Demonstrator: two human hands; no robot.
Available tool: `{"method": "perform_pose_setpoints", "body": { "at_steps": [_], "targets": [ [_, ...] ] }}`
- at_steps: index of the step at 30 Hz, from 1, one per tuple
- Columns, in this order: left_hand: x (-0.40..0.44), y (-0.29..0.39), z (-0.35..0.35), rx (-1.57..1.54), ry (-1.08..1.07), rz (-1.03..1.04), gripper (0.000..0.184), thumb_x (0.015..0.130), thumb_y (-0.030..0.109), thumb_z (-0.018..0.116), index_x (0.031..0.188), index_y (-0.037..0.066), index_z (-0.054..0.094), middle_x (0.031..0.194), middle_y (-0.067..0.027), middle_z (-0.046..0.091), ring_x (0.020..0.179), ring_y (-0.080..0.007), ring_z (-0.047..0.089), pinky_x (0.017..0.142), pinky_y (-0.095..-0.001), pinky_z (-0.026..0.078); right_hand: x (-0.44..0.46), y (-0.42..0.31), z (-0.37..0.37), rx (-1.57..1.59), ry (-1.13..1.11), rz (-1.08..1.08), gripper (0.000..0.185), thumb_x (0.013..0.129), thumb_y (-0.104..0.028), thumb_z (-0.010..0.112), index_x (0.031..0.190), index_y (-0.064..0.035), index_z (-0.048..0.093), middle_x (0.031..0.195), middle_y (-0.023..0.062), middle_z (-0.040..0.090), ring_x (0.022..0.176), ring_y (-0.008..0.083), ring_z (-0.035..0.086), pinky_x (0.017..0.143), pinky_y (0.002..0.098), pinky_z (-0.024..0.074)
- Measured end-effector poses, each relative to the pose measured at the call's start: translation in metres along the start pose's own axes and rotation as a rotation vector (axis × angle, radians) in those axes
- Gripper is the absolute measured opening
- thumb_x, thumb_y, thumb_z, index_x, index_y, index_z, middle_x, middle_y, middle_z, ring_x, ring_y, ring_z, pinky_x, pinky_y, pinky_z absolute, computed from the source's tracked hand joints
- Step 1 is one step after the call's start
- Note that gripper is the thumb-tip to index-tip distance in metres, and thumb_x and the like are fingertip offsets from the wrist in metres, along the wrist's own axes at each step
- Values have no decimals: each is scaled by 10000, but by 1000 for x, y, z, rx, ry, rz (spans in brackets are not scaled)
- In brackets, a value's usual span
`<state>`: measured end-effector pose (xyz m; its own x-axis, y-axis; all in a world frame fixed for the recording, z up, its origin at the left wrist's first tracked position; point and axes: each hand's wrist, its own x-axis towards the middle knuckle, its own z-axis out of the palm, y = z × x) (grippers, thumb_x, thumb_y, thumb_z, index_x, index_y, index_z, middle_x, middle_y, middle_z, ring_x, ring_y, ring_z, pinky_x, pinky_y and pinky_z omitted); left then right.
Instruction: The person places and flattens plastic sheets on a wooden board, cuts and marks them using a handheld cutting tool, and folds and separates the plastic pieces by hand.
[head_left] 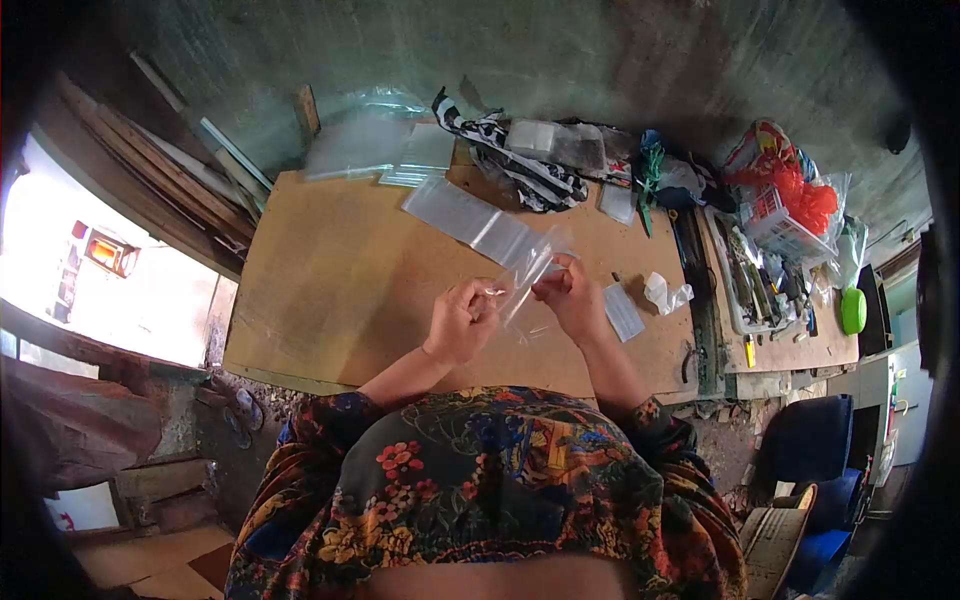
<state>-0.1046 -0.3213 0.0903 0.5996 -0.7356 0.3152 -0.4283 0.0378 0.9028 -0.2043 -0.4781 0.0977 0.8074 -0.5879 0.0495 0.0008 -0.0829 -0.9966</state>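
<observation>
A clear plastic bag (pixel 522 278) is held up between my two hands above the brown tabletop (pixel 330 270). My left hand (pixel 463 320) has its fingers closed on the bag's left side. On the other side, my right hand (pixel 570 300) pinches the bag's right edge. Just behind them, a strip of flat clear bags (pixel 470 218) lies slantwise on the table. To the right of my right hand lies a small flat bag (pixel 622 312), with a crumpled white piece (pixel 667 294) beside it.
Stacks of clear plastic (pixel 360 148) lie at the back left. Black-and-white cloth (pixel 530 175) is heaped along the wall. At the right are a tray of tools (pixel 750 280), a basket with red plastic (pixel 790 215) and a green object (pixel 853 311). A blue chair (pixel 812 440) stands lower right.
</observation>
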Motion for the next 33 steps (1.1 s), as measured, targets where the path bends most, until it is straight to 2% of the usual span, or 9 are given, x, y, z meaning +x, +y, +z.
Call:
{"method": "perform_pose_setpoints", "body": {
  "at_steps": [4, 6, 13, 16, 21, 24, 27, 29, 33],
  "targets": [
    [2, -19, -3, -97, 213, -27, 94, 779, -10, 469, 858, 38, 489, 778, -39, 590, 633, -94, 541, 557, -220, 433, 6, 21, -15, 102, 167, 178, 102, 808, -58, 566, 888, -22, 513, 695, 17, 538, 666, 121, 550, 600, 258, 471],
    [9, -24, -9, -793, 554, -568, 130, 781, 14, 467, 897, 69, 478, 797, -76, 576, 640, -118, 544, 567, -247, 458, 1, 30, -14, 336, 308, 224, 53, 820, -72, 554, 821, -33, 518, 677, 9, 524, 643, 117, 542, 583, 256, 469],
    [-1, -46, -13, -868, 551, -708, 99, 780, 10, 447, 851, 76, 469, 764, -66, 541, 659, -170, 558, 576, -315, 486, -21, 44, 0, 387, 178, 161, 103, 783, -31, 573, 829, -52, 484, 732, 23, 533, 634, 112, 525, 550, 257, 453],
    [5, -53, -16, -792, 589, -683, 86, 801, 26, 436, 840, 75, 495, 746, -52, 548, 632, -175, 547, 587, -317, 465, -19, 51, -6, 73, 147, 145, 244, 700, -10, 632, 896, -35, 489, 800, 66, 546, 732, 158, 549, 618, 276, 463],
    [9, -10, -15, 378, 246, 152, 124, 779, 23, 453, 854, 35, 551, 720, -108, 538, 601, -238, 531, 545, -317, 428, -25, 5, 5, -515, 236, -205, 471, 610, -54, 696, 1035, -28, 495, 1016, 181, 511, 982, 275, 505, 797, 341, 434],
    [13, 11, -13, 257, 71, 129, 170, 751, 8, 483, 888, 55, 571, 736, -116, 549, 597, -254, 527, 555, -303, 434, -19, -18, 8, -956, 73, -481, 447, 635, -92, 681, 1051, -46, 525, 1171, 188, 422, 1092, 342, 404, 874, 368, 381],
    [28, 18, -23, 183, -115, 133, 194, 755, 40, 513, 941, 61, 564, 783, -100, 561, 603, -218, 525, 568, -294, 435, -2, 8, 9, -791, -133, -696, 275, 691, -135, 646, 943, -54, 572, 1065, 158, 515, 976, 360, 488, 812, 370, 422],
    [41, 15, -32, 180, -183, 134, 231, 759, 67, 534, 988, 62, 551, 831, -91, 568, 620, -197, 525, 582, -290, 435, 4, 21, 12, -499, -88, -184, 88, 734, -110, 608, 777, -36, 585, 859, 125, 580, 767, 283, 577, 666, 305, 466],
    [39, 11, -31, 167, 104, 80, 690, 721, 279, 655, 1253, 22, 299, 1160, -147, 424, 987, -233, 463, 810, -344, 392, 25, 24, 16, 398, 365, 193, 126, 869, -187, 480, 795, -89, 509, 658, 34, 534, 540, 165, 519, 502, 275, 427]
  ]
}}
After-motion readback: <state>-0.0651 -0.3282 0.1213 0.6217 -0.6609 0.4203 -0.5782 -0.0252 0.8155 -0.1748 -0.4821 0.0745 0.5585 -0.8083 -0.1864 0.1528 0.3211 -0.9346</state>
